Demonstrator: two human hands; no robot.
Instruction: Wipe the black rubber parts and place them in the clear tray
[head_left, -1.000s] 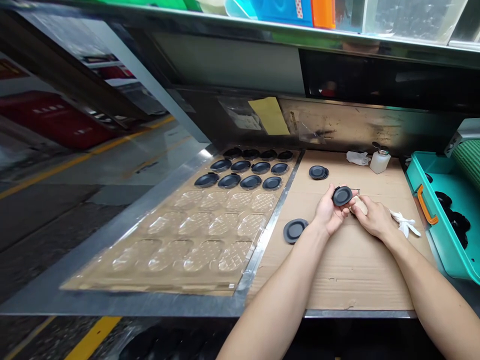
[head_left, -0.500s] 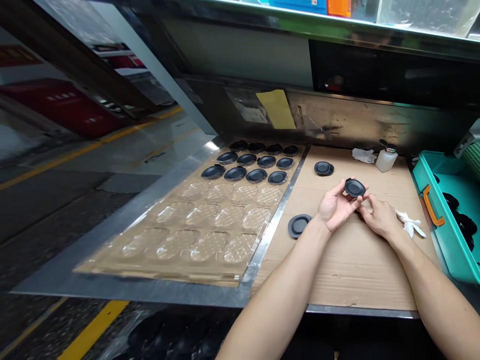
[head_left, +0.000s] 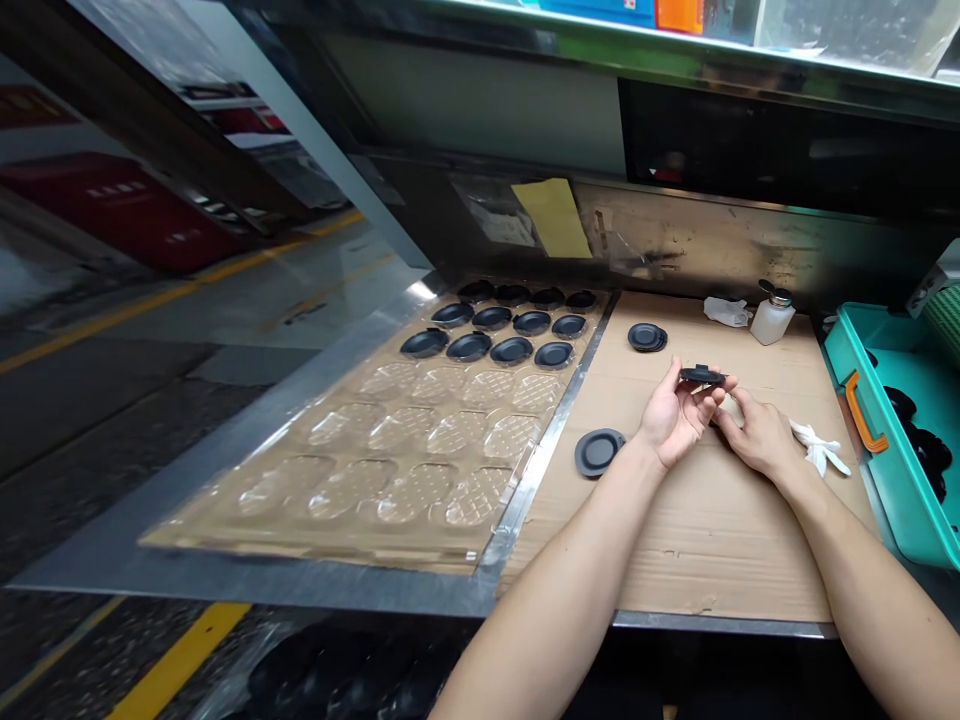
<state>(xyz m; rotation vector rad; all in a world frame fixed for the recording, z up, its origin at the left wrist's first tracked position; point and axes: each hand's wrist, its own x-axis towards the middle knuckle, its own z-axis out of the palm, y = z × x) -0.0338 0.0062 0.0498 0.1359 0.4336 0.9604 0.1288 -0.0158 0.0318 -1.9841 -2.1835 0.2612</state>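
- The left hand (head_left: 671,420) pinches a black cap (head_left: 703,376) between thumb and fingertips. The palm is turned up and the cap is raised a little off the bench.
- The cap is seen edge-on, lying nearly flat in the air, above the cardboard (head_left: 697,545) that covers the right half of the bench.
- The right hand (head_left: 759,436) sits just beside the left with its fingers curled, their tips close under the cap and against the left thumb. From here I cannot tell whether it grips anything or touches the cap.
- Both forearms come in from the near edge, and the right wrist rests low over the cardboard.
- A loose cap (head_left: 598,452) lies flat on the cardboard just left of the left wrist.
- A small stack (head_left: 647,337) of the same caps stands further back, beyond the hands.
- A white glove (head_left: 821,447) lies crumpled just right of the right hand.
- At the back of the cardboard stand a pale bottle (head_left: 772,315) and, beside it, a crumpled wrapper (head_left: 724,311).
- A teal bin (head_left: 892,470) with an orange handle sits at the right edge, with dark parts inside.
- To the left, past a metal strip, lies a clear tray (head_left: 420,490) of moulded pockets. Its far three rows hold seated caps (head_left: 511,350), four to a row.
- A yellow note (head_left: 555,218) is stuck to the back wall above the tray.
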